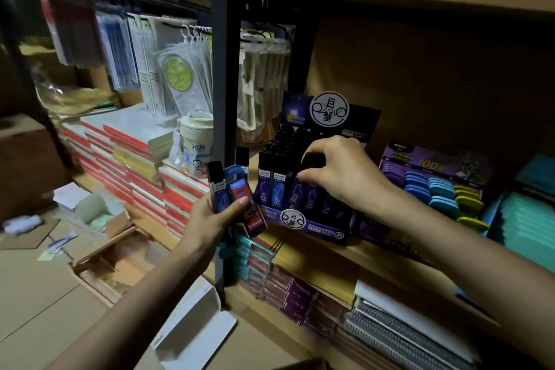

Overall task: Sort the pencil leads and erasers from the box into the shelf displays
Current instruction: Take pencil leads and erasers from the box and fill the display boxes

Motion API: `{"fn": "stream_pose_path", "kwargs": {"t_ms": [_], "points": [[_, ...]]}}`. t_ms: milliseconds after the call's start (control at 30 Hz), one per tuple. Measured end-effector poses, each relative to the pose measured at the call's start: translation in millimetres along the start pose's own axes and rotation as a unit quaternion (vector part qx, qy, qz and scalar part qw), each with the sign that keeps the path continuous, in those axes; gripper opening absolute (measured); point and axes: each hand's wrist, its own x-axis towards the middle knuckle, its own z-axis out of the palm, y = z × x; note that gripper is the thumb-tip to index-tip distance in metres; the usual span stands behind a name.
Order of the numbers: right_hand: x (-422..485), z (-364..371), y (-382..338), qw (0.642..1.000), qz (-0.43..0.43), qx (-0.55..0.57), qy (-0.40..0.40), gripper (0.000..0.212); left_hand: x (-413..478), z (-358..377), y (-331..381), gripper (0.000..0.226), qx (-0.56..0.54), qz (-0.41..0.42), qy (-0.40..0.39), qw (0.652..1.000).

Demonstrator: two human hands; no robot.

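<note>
- Two bare forearms reach in from the bottom edge, one toward each side of the dark upright shelf post (220, 93).
- Left hand (210, 219) is closed around a fanned bundle of slim pencil-lead cases (232, 189): dark blue ones with black caps and one red one, the thumb pressed across their fronts.
- Right hand (336, 171) is curled with fingers bunched, pinching a small black-topped lead case (312, 161) at the open top of the purple cardboard display box (315, 227).
- That display box sits on the wooden shelf board (387, 255) directly under the right hand; it holds upright rows of dark blue and black lead cases (282, 165), several deep, with a round white logo card standing behind them.
- Just beyond the right wrist, on the same board, a purple tray-style display carton (432, 159) holds flat oval erasers (441, 189) in purple, blue, light blue and yellow-green columns.
- Farther to that side stand stacks of teal packets (528, 225).
- Below the right forearm, the lower shelf carries spiral-bound notebooks (399, 336) and stacked dark red packets (288, 288).
- Beneath the left forearm, an open brown cardboard box (117, 267) lies on the floor; its contents are too blurred to tell.
- Beyond the left hand stand red-and-white book stacks (144, 165) and a cream lidded cup (196, 141).
</note>
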Motion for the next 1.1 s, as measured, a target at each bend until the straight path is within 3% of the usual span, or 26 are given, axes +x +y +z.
{"fn": "stream_pose_path", "kwargs": {"t_ms": [233,667,833,967,1033,1100], "points": [[-7.0,2.9,0.8,0.998,-0.052,-0.008,0.019,0.033,-0.6,6.4,3.0,0.016,-0.034,-0.001,-0.010,0.999],[-11.4,25.0,2.3,0.998,-0.048,0.004,0.029,0.036,-3.8,3.9,6.6,0.013,-0.046,-0.024,-0.027,0.998],[-20.5,31.8,-2.7,0.978,-0.118,-0.137,0.101,0.030,-9.4,7.8,18.3,0.010,-0.058,-0.001,-0.044,0.997],[-21.5,22.6,-9.5,0.970,-0.125,-0.170,0.125,0.028,-20.0,18.1,36.3,0.014,-0.093,0.019,-0.050,0.994],[-27.9,20.6,-15.9,0.983,-0.107,-0.079,0.123,0.026,-27.0,23.6,44.6,0.024,-0.098,0.030,-0.054,0.993],[-36.8,19.4,-24.2,0.990,-0.055,0.093,0.091,0.021,-34.3,29.9,52.1,0.032,-0.086,0.042,-0.068,0.993]]}}
